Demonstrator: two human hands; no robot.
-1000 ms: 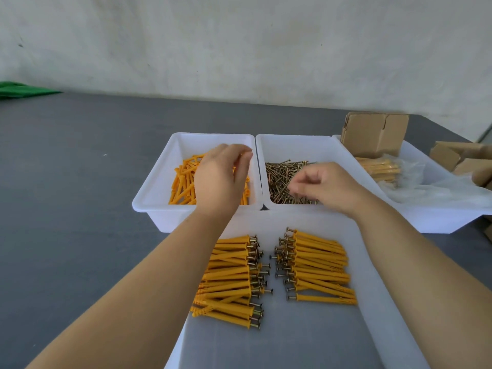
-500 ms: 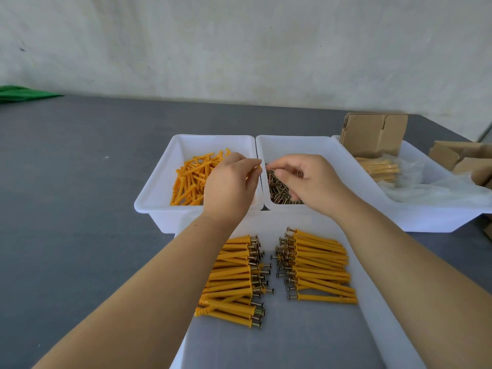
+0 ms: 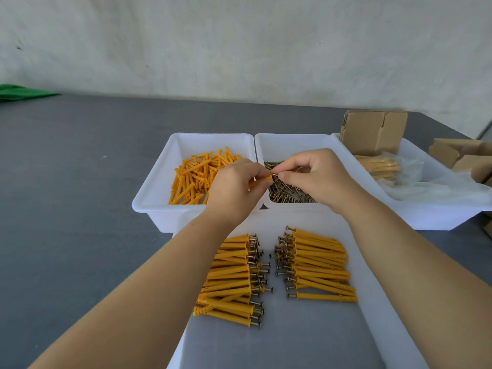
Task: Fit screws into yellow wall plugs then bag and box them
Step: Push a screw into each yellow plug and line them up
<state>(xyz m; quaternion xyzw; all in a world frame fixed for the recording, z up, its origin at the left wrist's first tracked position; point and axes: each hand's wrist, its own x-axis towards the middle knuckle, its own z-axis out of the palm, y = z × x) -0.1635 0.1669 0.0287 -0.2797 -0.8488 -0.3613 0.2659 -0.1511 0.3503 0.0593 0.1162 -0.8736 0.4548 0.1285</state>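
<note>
Held plug: one yellow wall plug (image 3: 262,180) lies roughly level above the inner rims of the two rear bins, with its open end toward the right hand.
Held screw: a screw (image 3: 274,173) meets the plug's open end; its tip is at or in the mouth, and how deep it sits cannot be told.
Left hand: the left hand (image 3: 234,193) has its fingers curled round the plug and grips it.
Right hand: the right hand (image 3: 318,177) pinches the screw between thumb and forefinger, the other fingers curled.
Loose plugs: a heap of empty plugs (image 3: 198,179) lies in the left white bin (image 3: 151,193).
Loose screws: a heap of screws (image 3: 286,194) lies in the middle white bin (image 3: 292,142), partly hidden by the right hand.
Finished pieces, left: a stack of fitted plugs (image 3: 231,280) lies in the near tray (image 3: 372,302), screw heads pointing right.
Finished pieces, right: a second stack (image 3: 318,265) lies just beside it, screw heads pointing left, a narrow gap between the two.
Right bin: a third white bin (image 3: 439,222) holds bagged plugs (image 3: 383,167) in clear plastic and a cardboard box (image 3: 372,131).
Surroundings: more cardboard boxes (image 3: 463,158) sit at the right edge; all bins stand on a grey table (image 3: 66,195).
</note>
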